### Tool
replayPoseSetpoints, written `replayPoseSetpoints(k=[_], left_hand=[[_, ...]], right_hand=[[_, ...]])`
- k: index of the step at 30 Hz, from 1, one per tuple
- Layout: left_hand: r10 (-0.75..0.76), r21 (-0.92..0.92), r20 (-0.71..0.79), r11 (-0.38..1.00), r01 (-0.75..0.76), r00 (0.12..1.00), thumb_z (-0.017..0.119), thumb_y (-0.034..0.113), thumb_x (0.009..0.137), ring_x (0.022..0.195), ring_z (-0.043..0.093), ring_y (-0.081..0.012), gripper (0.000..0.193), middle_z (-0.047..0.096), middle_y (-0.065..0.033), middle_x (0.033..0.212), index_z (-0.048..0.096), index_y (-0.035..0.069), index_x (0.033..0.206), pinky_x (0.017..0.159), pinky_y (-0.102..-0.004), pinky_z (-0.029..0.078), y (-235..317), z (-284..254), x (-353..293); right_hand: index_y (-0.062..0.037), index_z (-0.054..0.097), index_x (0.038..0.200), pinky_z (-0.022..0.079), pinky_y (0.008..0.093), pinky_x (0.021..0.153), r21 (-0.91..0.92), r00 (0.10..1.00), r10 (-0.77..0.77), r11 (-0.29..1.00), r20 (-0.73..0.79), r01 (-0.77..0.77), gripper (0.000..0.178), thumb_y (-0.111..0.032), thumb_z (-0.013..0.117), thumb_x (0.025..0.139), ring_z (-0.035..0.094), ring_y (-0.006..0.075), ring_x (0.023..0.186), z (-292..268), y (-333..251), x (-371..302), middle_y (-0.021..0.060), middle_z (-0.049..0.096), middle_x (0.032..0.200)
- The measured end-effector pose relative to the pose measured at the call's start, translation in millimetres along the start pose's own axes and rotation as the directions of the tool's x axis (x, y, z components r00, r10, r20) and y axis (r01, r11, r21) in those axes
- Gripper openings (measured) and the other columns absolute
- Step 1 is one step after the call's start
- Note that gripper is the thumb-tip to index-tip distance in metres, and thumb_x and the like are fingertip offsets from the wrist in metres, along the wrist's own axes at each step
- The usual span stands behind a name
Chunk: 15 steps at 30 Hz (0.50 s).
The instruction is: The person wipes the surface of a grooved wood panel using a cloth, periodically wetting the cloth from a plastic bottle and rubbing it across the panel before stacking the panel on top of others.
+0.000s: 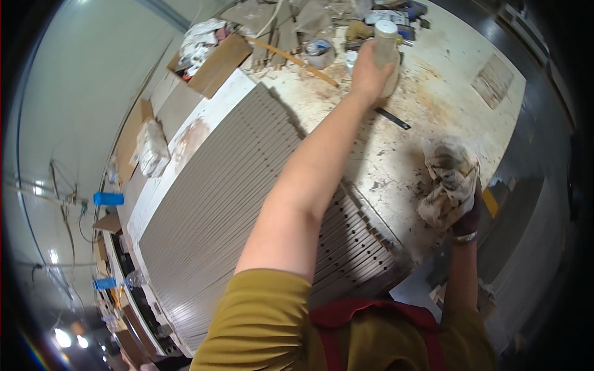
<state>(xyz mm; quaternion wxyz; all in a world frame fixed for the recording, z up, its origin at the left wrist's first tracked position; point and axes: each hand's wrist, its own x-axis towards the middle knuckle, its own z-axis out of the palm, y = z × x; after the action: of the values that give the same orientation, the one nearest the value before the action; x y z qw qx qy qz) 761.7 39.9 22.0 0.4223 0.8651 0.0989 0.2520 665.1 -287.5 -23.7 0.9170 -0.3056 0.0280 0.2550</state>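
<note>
My left arm stretches far across the table, and my bare left hand is closed round a pale translucent bottle with a white cap. The bottle stands upright or nearly so; whether its base touches the table I cannot tell. Close to my body on the right, my right hand, in a dark glove, grips a crumpled, stained rag. Its fingers are partly hidden behind the cloth. Under my left forearm lies a large row of grey slats packed side by side, with dark holes near their ends.
The worn white table is smeared with brown stains. A black strip lies below the bottle. A wooden stick, a roll of clear tape and an open cardboard box with rags sit at the far left. A flat patterned piece lies right.
</note>
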Motion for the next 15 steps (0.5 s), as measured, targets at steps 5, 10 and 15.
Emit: replayPoseSetpoints(k=[5, 10, 15], left_hand=[[0.030, 0.063, 0.026, 0.998, -0.032, 0.999, 0.069, 0.043, 0.080, 0.133, 0.033, -0.0349, 0.092, 0.031, -0.0205, 0.146, 0.022, -0.004, 0.144, 0.109, -0.0430, 0.032, 2.7, -97.4, -21.9], [-0.129, 0.620, -0.098, 0.768, 0.162, 0.987, 0.059, 0.038, 0.090, 0.132, 0.037, -0.0350, 0.065, 0.040, -0.0213, 0.142, 0.037, 0.002, 0.139, 0.109, -0.0416, 0.031, -40.8, -306.4, -198.3], [-0.387, 0.795, -0.298, 0.405, 0.451, 0.873, 0.050, 0.042, 0.093, 0.137, 0.028, -0.0346, 0.061, 0.029, -0.0147, 0.150, 0.034, 0.011, 0.144, 0.109, -0.0513, 0.026, -92.7, -420.5, -385.4]], right_hand=[[0.0009, 0.044, 0.132, 0.047, 0.0369, 0.091, -0.646, 0.934, -0.316, 0.680, 0.168, 0.347, 0.046, -0.032, 0.035, 0.101, 0.057, 0.0239, 0.107, -15.3, -2.1, -3.7, 0.0146, 0.057, 0.121], [0.0008, 0.040, 0.135, 0.050, 0.0367, 0.088, -0.227, 0.950, 0.090, 0.974, 0.299, -0.021, 0.051, -0.037, 0.035, 0.100, 0.058, 0.0255, 0.106, 62.1, -17.7, 15.5, 0.0164, 0.054, 0.126], [-0.0013, 0.048, 0.120, 0.056, 0.0260, 0.065, -0.192, 0.779, 0.254, 0.966, 0.574, -0.173, 0.049, -0.044, 0.040, 0.098, 0.063, 0.0210, 0.087, 196.4, 82.8, 49.9, 0.0140, 0.058, 0.108]])
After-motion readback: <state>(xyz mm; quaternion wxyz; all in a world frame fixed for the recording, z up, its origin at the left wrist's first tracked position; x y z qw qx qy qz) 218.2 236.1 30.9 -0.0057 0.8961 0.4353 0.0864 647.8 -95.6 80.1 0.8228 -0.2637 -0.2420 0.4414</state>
